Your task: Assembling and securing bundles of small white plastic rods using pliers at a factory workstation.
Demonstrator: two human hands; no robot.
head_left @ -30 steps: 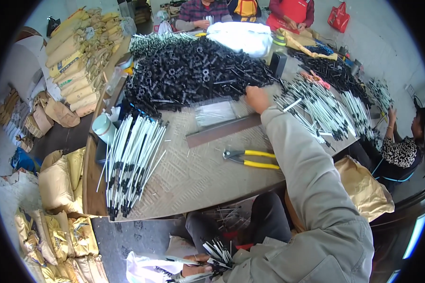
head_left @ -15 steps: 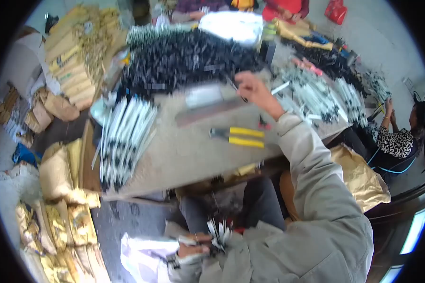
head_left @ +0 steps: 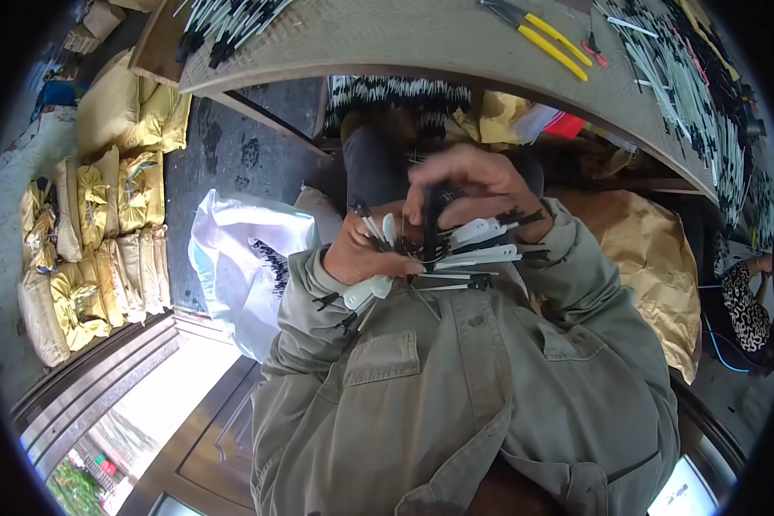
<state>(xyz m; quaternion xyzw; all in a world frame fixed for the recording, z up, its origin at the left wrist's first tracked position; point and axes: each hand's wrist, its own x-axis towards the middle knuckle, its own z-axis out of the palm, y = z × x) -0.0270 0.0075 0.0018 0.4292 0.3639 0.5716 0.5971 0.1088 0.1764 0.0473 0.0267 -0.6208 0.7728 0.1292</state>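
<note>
Taking the loose bundle of white-and-black strips (head_left: pixel 482 255) as the centre of the dial, with twelve toward the table (head_left: pixel 361 52), the bundle lies in front of the person's jacket (head_left: pixel 469 370), its strips fanning mostly toward three and eight o'clock. The left hand (head_left: pixel 359 251), on the nine o'clock side, is curled around part of the bundle, thumb laid across it. The right hand (head_left: pixel 477 187), between twelve and one, is blurred, its thumb and fingers either side of a dark upright piece (head_left: pixel 431 222); whether they pinch it I cannot tell. At nine o'clock a white sack (head_left: pixel 219 249) has black pieces (head_left: pixel 271 261) in its mouth, with stacked tan sacks (head_left: pixel 116 236) farther out. On the table, yellow-handled pliers (head_left: pixel 555 43) lie at one, a fan of strips (head_left: pixel 236 24) between ten and eleven, and a larger heap of strips (head_left: pixel 684 90) at two. Crumpled brown paper (head_left: pixel 649 271) sits at three; beyond it shows another person's patterned sleeve (head_left: pixel 741 305).
</note>
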